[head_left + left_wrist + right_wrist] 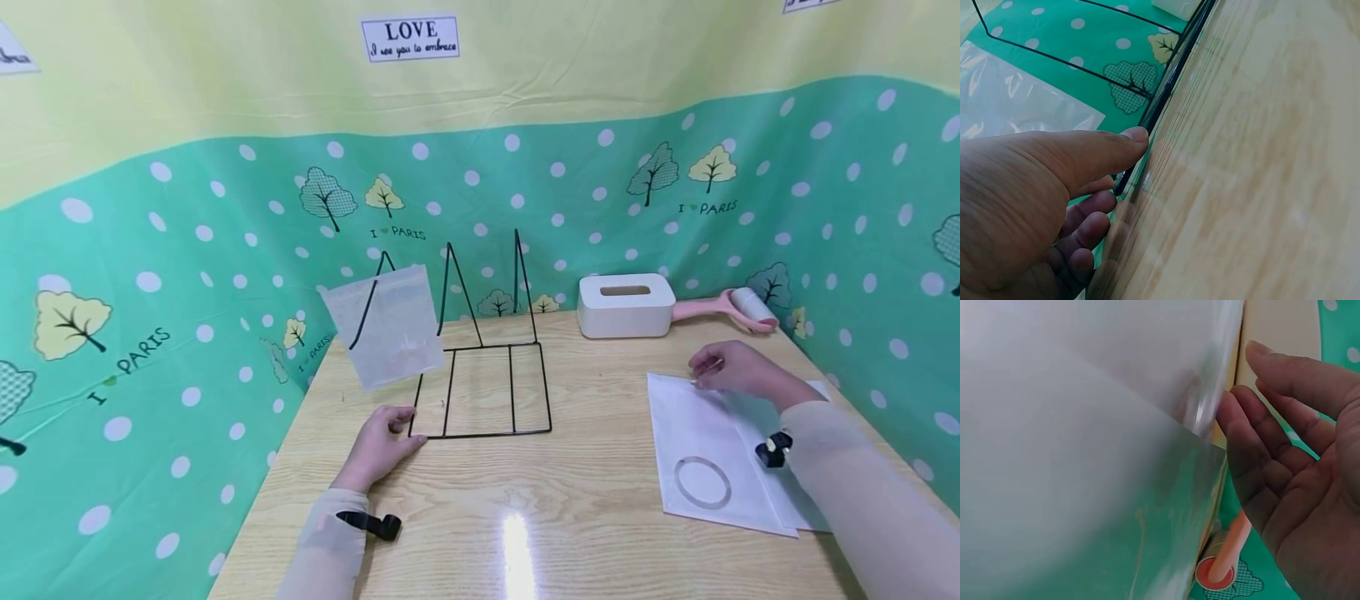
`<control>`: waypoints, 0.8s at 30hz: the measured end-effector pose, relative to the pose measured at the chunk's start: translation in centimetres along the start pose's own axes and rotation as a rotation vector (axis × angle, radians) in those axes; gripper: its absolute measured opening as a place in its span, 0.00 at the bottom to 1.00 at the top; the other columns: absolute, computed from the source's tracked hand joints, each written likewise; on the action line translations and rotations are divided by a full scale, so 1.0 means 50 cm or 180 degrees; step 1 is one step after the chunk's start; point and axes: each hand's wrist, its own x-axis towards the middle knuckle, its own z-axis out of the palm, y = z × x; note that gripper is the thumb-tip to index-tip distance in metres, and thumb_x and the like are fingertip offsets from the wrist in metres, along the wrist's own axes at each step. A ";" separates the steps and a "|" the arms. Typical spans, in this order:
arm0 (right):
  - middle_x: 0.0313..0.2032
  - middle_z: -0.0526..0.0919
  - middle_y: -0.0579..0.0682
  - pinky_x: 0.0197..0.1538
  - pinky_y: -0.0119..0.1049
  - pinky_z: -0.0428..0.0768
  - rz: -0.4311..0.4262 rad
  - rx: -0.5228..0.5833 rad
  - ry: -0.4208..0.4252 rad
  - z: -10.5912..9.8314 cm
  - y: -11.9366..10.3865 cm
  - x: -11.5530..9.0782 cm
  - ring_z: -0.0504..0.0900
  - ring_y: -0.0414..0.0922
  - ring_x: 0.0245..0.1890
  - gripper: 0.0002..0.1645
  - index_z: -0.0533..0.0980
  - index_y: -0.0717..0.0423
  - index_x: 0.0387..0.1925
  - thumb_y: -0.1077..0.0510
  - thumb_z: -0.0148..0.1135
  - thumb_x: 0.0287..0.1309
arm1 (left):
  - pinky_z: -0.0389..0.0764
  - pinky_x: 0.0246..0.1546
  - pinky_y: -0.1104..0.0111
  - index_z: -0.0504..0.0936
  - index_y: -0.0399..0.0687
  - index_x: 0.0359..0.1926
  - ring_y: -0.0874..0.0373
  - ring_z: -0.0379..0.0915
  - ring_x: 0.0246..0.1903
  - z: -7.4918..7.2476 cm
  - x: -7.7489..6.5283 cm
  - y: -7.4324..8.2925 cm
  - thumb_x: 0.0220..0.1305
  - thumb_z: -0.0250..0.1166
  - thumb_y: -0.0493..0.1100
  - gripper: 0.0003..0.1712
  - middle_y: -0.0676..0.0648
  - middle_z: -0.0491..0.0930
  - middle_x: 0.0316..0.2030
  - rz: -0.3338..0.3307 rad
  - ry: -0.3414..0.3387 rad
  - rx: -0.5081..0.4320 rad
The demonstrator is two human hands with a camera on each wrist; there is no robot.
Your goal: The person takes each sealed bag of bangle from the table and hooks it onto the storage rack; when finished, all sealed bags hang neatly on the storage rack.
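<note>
A black wire rack (513, 433) with three pointed uprights lies on the table. A translucent white plastic bag (390, 333) leans in its left upright. My left hand (381, 443) grips the rack's near left corner, the thumb on the front wire and the fingers curled by the side, as the left wrist view also shows. Overlapping flat white plastic bags (701, 433) lie at the right, the top one bearing a grey ring shape (702, 482). At their far edge is my right hand (738, 367); in the right wrist view its fingers are loosely bent, the thumb apart from them.
At the back right stands a white tissue box (626, 308) with a slot on top. Beside it lies a pink-handled lint roller (742, 310). A green and yellow patterned cloth (480, 183) encloses the wooden table (570, 517) at the back and sides.
</note>
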 end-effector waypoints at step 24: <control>0.33 0.84 0.48 0.39 0.43 0.77 0.0007 -0.0504 0.0013 0.023 -0.042 0.011 0.78 0.49 0.34 0.05 0.87 0.52 0.36 0.58 0.77 0.60 | 0.80 0.52 0.53 0.83 0.45 0.64 0.50 0.78 0.50 0.000 0.000 0.003 0.60 0.81 0.47 0.33 0.48 0.80 0.53 -0.0091 -0.0055 -0.0053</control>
